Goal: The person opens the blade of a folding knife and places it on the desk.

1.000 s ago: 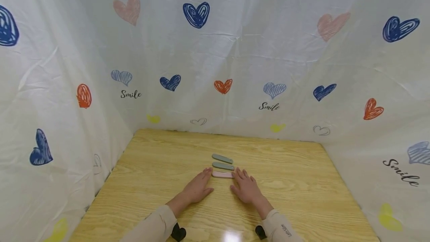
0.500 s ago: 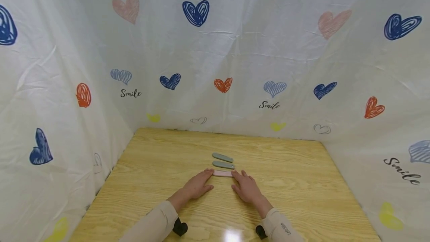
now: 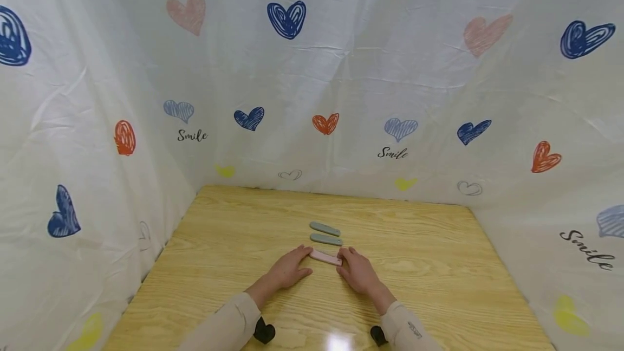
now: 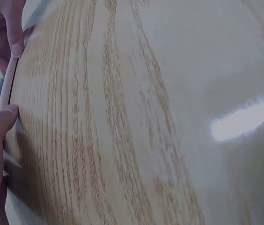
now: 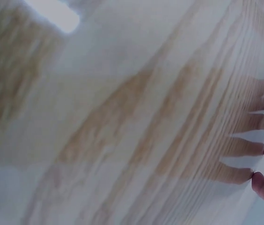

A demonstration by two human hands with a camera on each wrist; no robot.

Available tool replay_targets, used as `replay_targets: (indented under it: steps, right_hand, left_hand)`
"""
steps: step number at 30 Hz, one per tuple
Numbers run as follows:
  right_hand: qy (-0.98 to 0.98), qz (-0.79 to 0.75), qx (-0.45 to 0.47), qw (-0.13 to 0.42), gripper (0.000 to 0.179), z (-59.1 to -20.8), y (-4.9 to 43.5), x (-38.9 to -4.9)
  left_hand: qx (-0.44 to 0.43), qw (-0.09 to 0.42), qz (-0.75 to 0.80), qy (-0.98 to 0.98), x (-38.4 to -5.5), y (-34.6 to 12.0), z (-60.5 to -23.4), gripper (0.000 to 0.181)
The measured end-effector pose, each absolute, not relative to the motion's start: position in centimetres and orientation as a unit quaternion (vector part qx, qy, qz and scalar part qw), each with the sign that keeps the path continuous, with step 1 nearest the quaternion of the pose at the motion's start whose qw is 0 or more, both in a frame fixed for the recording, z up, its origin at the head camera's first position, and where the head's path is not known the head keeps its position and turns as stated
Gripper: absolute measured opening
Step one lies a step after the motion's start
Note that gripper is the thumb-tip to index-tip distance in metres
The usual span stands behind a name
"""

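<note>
A slim pink bar (image 3: 325,257) with rounded ends and a small dark dot near its right end lies slightly slanted between the two hands; it resembles a folded knife. The left hand (image 3: 286,268) touches the bar's left end with extended fingertips, its thumb held apart on the near side. At the other end the right hand (image 3: 358,271) pinches the bar between curled fingers and thumb. In the left wrist view only the edge of the pink bar (image 4: 9,86) shows. Right fingertips (image 5: 261,183) stand at the right border of the right wrist view.
Two similar grey-green bars (image 3: 325,228) lie roughly parallel just beyond the pink one. All of them are on a wood-grain table (image 3: 234,221), whose far and side edges meet a white curtain (image 3: 341,80) printed with hearts.
The right end of the pink bar has swung toward the person, so it now slants. The right fingers have curled from lying flat to pinching that end. The left hand has barely moved.
</note>
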State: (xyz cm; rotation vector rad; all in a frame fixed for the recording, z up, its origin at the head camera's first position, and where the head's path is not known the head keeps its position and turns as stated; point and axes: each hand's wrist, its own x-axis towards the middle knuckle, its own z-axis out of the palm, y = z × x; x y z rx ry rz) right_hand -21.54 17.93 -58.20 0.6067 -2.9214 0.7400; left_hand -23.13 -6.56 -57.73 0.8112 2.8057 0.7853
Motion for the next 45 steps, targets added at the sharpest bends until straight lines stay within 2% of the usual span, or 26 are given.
replay_targets:
  steps: [5,10,19,29,36,45]
  right_hand:
    - [-0.944,0.249,0.216,0.023,0.014,-58.0,18.2,-21.6]
    - [-0.937,0.26,0.234,0.011,0.013,-57.9,18.3,-21.7]
    - [-0.926,0.275,0.259,-0.008,0.008,-57.8,18.5,-21.6]
    - [-0.916,0.273,0.285,-0.066,0.011,-57.4,19.5,-21.4]
    - [-0.908,0.302,0.281,-0.074,0.015,-57.1,19.4,-21.2]
    - [-0.851,0.451,0.254,-0.09,0.025,-55.0,19.6,-20.9]
  left_hand:
    - [0.269,0.008,0.27,0.924,-23.0,-6.4,-57.4,0.033]
    - [0.268,-0.009,0.278,0.922,-23.1,-6.4,-57.4,0.018]
    - [0.272,0.01,0.287,0.918,-23.2,-6.6,-57.8,0.016]
    - [0.289,0.045,0.32,0.901,-23.0,-7.3,-58.1,0.021]
    - [0.278,0.061,0.379,0.881,-22.9,-8.1,-57.0,0.018]
    - [0.217,0.058,0.492,0.841,-23.1,-8.2,-55.5,0.017]
